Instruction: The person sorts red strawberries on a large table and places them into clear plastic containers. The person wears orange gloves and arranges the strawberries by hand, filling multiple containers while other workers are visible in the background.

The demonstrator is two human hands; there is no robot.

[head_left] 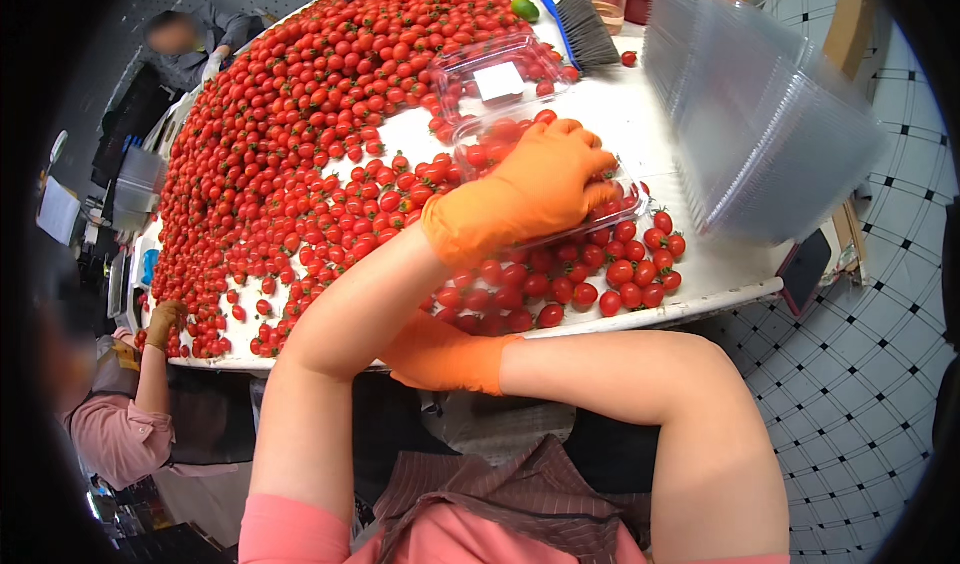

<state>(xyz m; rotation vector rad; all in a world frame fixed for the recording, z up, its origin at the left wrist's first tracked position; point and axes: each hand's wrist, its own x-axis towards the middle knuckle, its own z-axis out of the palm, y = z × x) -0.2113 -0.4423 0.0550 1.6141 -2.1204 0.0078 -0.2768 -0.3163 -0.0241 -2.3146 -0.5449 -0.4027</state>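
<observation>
My left hand (536, 177), in an orange glove, reaches over a transparent plastic clamshell box (637, 200) with cherry tomatoes in it. Its fingers curl down into the box, and what they grip is hidden. The box's lid (499, 80) lies folded back and bears a white label. Beneath my left forearm, my right hand (442, 350) crosses to the left in a matching glove. Its fingers are hidden there, near loose cherry tomatoes (551, 315) at the table's front edge. More red tomatoes with green stems (645, 271) lie just right of the box.
A broad heap of cherry tomatoes (300, 106) covers the white table (645, 113). Nested transparent boxes (757, 113) stand at right, near a blue-handled brush (577, 27) and a green fruit (525, 9). A phone (805, 270) sits by the corner. Co-workers' gloved hands (163, 324) touch the heap's edges.
</observation>
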